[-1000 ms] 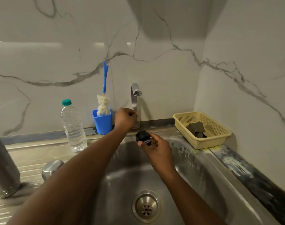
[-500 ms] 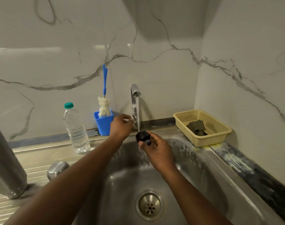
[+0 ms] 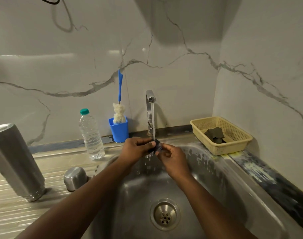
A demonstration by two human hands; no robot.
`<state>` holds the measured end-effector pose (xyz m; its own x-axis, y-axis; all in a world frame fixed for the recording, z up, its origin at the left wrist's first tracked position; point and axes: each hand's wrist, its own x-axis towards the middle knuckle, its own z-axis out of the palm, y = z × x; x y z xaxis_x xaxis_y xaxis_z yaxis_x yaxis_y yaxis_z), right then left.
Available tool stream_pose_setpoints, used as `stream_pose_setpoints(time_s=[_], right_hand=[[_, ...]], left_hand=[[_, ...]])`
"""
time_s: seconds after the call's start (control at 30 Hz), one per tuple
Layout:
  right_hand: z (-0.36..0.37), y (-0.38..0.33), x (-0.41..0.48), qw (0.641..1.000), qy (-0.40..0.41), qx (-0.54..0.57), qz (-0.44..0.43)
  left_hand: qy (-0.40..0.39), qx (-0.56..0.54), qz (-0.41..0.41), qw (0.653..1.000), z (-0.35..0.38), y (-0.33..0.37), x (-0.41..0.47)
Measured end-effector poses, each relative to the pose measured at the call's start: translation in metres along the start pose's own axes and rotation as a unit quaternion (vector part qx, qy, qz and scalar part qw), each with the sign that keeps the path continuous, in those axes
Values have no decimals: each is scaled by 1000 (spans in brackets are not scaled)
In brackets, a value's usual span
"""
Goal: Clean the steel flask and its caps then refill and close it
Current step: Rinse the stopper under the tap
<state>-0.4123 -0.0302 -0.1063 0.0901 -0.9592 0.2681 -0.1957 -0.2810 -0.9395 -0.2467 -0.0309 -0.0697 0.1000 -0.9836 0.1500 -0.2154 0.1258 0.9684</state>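
A small black inner cap (image 3: pixel 157 146) sits under the running stream from the steel tap (image 3: pixel 150 107), above the sink basin (image 3: pixel 216 180). My left hand (image 3: pixel 136 149) and my right hand (image 3: pixel 171 157) both grip it, fingers wrapped around it so most of it is hidden. Water splashes off it into the basin. The tall steel flask (image 3: pixel 16 161) stands open-mouthed on the ribbed drainboard at the left. Its domed steel outer cap (image 3: pixel 75 177) rests upside down beside it.
A clear water bottle (image 3: pixel 91 135) with a green lid stands behind the drainboard. A blue cup (image 3: pixel 118 130) holds a bottle brush. A yellow basket (image 3: pixel 233 145) with a dark scrub pad sits at the right corner. The drain (image 3: pixel 165 214) lies below my arms.
My left hand left the tap handle and came down onto the black cap. Water now runs from the tap onto the cap.
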Motion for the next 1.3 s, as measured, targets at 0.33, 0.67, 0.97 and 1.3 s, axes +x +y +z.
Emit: stream_pose_setpoints(time_s=[0.33, 0.67, 0.97, 1.3], right_hand=[[-1, 3, 1, 999, 2, 24, 39], [4, 3, 4, 999, 28, 29, 24], [1, 4, 3, 998, 34, -28, -38], [4, 7, 4, 997, 1, -52, -65]], left_hand=[[-48, 26, -46, 997, 4, 11, 1], [-13, 128, -59, 990, -1, -3, -2], [-4, 76, -100, 992, 4, -4, -6], [-5, -68, -185, 980, 8, -9, -12]])
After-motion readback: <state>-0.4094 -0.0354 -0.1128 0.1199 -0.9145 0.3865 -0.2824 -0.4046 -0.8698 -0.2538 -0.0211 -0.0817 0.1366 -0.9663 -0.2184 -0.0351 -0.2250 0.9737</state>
